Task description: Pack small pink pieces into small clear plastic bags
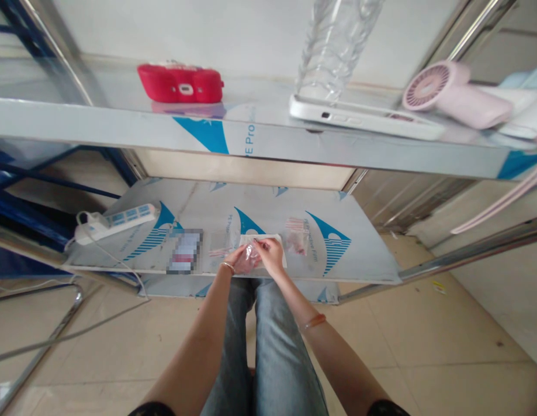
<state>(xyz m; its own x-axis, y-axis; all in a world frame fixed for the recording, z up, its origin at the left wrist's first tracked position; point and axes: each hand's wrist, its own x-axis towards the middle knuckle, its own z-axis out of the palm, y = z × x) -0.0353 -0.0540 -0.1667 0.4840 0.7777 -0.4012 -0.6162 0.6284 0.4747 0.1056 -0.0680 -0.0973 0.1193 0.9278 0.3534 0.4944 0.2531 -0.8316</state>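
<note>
Both hands meet over a white sheet (277,242) near the front edge of the lower shelf. My left hand (234,260) is closed on a small clear plastic bag (250,260) with something pinkish in it. My right hand (271,253) pinches at the bag's upper edge, its fingertips close together. Just right of the sheet lies another clear bag (297,240) with reddish contents and pink stripes. On the left side lies a flat clear bag (219,244) with thin pink-red pieces. The exact contents are too small to make out.
A phone (185,252) and a white power strip (121,222) with a cable lie left on the film-covered lower shelf (364,248). The upper shelf (134,128) overhangs it, bearing a red case (182,84), a plastic bottle (333,52), a white flat device (364,118) and a pink handheld fan (459,95).
</note>
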